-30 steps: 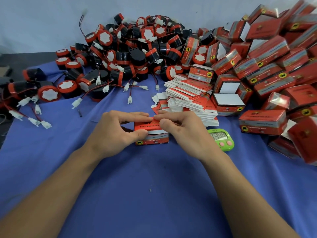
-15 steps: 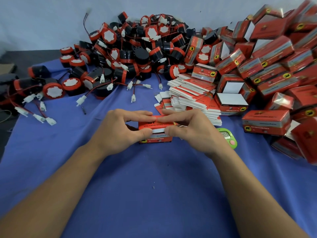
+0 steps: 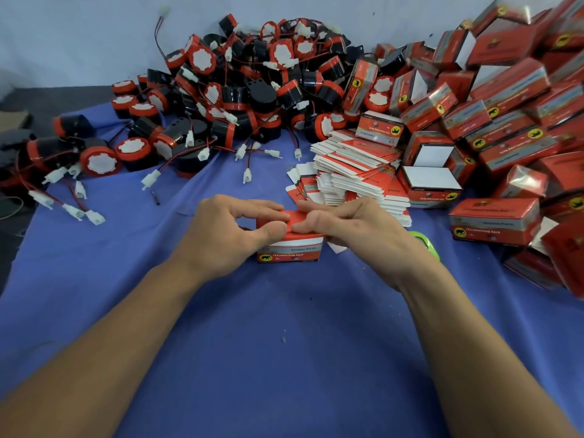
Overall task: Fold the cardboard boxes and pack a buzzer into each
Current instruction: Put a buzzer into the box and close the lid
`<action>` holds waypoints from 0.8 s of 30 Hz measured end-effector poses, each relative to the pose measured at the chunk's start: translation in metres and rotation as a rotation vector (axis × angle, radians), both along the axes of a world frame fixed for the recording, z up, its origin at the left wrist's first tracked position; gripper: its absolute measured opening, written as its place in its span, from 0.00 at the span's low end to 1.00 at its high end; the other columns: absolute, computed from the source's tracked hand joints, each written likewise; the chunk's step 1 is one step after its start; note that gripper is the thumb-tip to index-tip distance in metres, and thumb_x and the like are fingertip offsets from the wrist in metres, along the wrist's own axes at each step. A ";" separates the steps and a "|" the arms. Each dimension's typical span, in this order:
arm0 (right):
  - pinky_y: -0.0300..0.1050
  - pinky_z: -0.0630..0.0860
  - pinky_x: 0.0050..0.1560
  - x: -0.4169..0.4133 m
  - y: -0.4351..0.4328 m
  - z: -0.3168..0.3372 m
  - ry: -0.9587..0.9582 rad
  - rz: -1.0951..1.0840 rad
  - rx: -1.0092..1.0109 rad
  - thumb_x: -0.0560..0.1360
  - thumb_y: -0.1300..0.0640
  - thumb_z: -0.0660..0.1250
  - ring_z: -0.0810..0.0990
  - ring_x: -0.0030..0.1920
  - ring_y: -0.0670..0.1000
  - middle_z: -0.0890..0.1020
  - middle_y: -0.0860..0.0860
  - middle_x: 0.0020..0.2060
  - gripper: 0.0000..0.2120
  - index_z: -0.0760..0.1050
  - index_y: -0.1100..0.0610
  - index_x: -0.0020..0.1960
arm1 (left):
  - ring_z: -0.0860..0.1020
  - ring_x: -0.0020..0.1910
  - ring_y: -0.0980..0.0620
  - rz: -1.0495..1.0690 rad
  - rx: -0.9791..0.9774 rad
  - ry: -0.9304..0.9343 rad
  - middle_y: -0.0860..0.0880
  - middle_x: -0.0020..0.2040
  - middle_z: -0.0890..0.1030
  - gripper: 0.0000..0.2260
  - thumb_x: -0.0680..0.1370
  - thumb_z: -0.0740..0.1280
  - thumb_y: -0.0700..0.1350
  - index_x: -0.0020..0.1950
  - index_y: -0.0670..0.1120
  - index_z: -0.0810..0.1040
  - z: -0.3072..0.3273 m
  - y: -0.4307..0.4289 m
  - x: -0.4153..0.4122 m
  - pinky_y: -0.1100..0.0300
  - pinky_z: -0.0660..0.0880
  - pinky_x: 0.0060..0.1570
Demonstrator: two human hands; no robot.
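"Where the box [image 3: 289, 248] sits, is there room?"

"Middle of the cloth [image 3: 284, 343]; left hand [image 3: 227, 235] and right hand [image 3: 357, 229] pinch its top flap. Flat cartons [image 3: 354, 172] crowd just behind, buzzers [image 3: 252, 90] beyond; bare cloth nearer."

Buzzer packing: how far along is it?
Done: a pile of folded boxes on the right. In hand: left hand and right hand pinch the top flap of one box. Still to do: a heap of loose buzzers and a stack of flat boxes.
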State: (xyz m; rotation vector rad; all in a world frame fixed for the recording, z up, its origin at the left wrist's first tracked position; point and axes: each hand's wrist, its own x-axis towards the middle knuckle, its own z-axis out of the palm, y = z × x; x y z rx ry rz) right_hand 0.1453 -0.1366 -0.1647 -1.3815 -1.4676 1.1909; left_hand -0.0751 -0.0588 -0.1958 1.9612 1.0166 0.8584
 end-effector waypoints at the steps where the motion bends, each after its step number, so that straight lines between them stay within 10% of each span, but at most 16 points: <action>1: 0.28 0.75 0.55 0.000 0.000 0.000 0.018 -0.011 -0.012 0.78 0.53 0.71 0.75 0.62 0.30 0.84 0.35 0.56 0.07 0.89 0.47 0.48 | 0.82 0.58 0.66 0.002 -0.002 0.007 0.63 0.55 0.86 0.06 0.75 0.78 0.51 0.50 0.62 0.88 0.000 0.000 0.000 0.58 0.79 0.58; 15: 0.47 0.80 0.60 -0.015 0.003 -0.006 -0.156 -0.133 0.044 0.73 0.64 0.74 0.80 0.57 0.38 0.82 0.41 0.58 0.10 0.83 0.48 0.40 | 0.83 0.52 0.58 0.045 -0.012 0.043 0.61 0.49 0.85 0.15 0.65 0.70 0.66 0.48 0.64 0.84 -0.002 -0.002 0.012 0.45 0.81 0.54; 24: 0.38 0.66 0.33 -0.028 0.002 -0.005 -0.577 -0.147 0.139 0.67 0.56 0.79 0.73 0.35 0.46 0.78 0.45 0.38 0.17 0.70 0.50 0.45 | 0.82 0.51 0.59 -0.020 -0.140 0.134 0.62 0.53 0.84 0.17 0.70 0.68 0.66 0.58 0.69 0.79 -0.005 0.000 0.019 0.52 0.80 0.57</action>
